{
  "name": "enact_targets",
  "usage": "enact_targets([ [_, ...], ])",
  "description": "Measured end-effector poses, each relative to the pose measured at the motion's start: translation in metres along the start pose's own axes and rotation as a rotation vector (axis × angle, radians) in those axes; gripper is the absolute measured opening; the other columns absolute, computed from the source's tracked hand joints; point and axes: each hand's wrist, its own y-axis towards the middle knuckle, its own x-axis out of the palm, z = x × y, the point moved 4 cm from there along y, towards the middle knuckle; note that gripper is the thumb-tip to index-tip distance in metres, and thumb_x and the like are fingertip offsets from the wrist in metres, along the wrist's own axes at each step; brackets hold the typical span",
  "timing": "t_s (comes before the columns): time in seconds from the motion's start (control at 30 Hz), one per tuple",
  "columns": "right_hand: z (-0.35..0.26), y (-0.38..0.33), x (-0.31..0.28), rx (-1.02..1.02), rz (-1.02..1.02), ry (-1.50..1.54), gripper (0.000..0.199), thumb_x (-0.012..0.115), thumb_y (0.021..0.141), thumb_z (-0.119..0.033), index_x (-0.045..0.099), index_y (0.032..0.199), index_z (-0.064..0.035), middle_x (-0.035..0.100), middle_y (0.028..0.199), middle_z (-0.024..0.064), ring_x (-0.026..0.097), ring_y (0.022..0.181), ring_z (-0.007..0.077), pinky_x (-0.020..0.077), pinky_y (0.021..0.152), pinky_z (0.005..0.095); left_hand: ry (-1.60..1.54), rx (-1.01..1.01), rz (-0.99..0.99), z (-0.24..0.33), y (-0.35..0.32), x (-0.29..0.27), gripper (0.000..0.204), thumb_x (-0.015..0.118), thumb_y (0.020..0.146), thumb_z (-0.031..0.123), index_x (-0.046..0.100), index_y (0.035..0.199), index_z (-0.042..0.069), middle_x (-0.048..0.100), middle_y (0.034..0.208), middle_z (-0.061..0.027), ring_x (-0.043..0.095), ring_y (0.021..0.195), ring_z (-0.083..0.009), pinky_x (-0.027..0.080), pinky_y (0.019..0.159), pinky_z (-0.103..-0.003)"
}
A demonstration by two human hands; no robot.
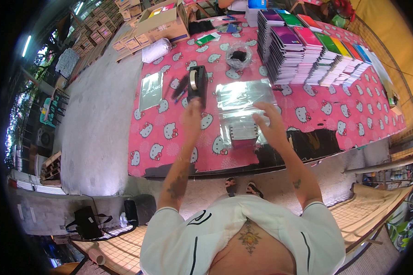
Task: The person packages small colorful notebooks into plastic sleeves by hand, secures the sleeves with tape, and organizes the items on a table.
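Note:
A black tape dispenser (202, 91) with a roll of tape stands left of centre on the table. My left hand (192, 112) is at its near end; its fingers are blurred, and whether they hold tape is hidden. To the right lie clear plastic sleeves (243, 94), shiny with reflected light. At their near end, a bundle of spiral notebooks (243, 134) shows through the clear plastic. My right hand (271, 124) hovers over the right edge of the plastic, thumb and fingers apart, holding nothing that I can see.
Tall stacks of coloured notebooks (303, 50) fill the back right. A clear bag with something dark (238, 57), a flat plastic pack (151, 90), a plastic roll (156, 50) and an open carton (163, 25) stand around. The pink table cover (170, 151) is torn near the front edge.

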Motion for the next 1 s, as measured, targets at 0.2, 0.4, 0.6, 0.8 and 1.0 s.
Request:
enact_targets([
  [0.2, -0.056, -0.017, 0.051, -0.184, -0.303, -0.583, 0.031, 0.074, 0.081, -0.028, 0.066, 0.106, -0.0129, 0.066, 0.102, 0.0086, 0.060, 0.101, 0.0264, 0.0419, 0.090, 0.0404, -0.047, -0.466, -0.195, -0.096, 0.122, -0.047, 0.026, 0.072, 0.087, 0.026, 0.066, 0.103, 0.006, 0.057, 0.082, 0.0021, 0.047, 0.065, -0.0088, 0.044, 0.054, -0.024],
  [0.4, -0.055, -0.011, 0.046, -0.206, -0.178, -0.619, 0.022, 0.074, 0.081, -0.027, 0.067, 0.096, -0.0138, 0.065, 0.093, 0.0044, 0.063, 0.091, 0.0216, 0.0388, 0.096, 0.0432, -0.201, -0.188, -0.007, -0.099, 0.100, -0.022, 0.023, 0.070, 0.089, 0.029, 0.067, 0.099, 0.008, 0.062, 0.080, 0.0023, 0.055, 0.064, -0.0092, 0.046, 0.057, -0.028],
  [0.6, -0.061, -0.015, 0.071, -0.179, -0.385, -0.522, 0.019, 0.073, 0.081, -0.024, 0.068, 0.098, -0.0151, 0.065, 0.086, 0.0026, 0.062, 0.087, 0.0217, 0.0375, 0.097, 0.0448, 1.086, 0.218, 0.145, -0.096, 0.091, -0.078, 0.021, 0.067, 0.087, 0.023, 0.067, 0.094, 0.003, 0.068, 0.076, -0.0069, 0.067, 0.072, -0.0163, 0.053, 0.066, -0.035],
  [0.8, -0.053, -0.020, 0.063, -0.186, -0.311, -0.613, 0.025, 0.073, 0.081, -0.030, 0.070, 0.099, -0.0135, 0.064, 0.085, 0.0030, 0.063, 0.086, 0.0202, 0.0374, 0.086, 0.0423, 0.009, 0.059, -0.749, -0.022, 0.021, -0.025, 0.016, 0.067, 0.088, 0.012, 0.066, 0.103, 0.006, 0.065, 0.089, -0.0068, 0.065, 0.086, -0.0204, 0.051, 0.077, -0.033],
  [1.0, -0.058, -0.014, 0.061, -0.066, -0.414, -0.569, 0.029, 0.073, 0.080, -0.033, 0.070, 0.102, -0.0145, 0.067, 0.094, 0.0038, 0.063, 0.092, 0.0215, 0.0372, 0.091, 0.0448, 0.281, 0.325, -0.975, 0.033, -0.026, 0.026, 0.026, 0.071, 0.086, 0.007, 0.067, 0.112, 0.009, 0.059, 0.097, -0.0034, 0.056, 0.092, -0.0149, 0.046, 0.082, -0.028],
])
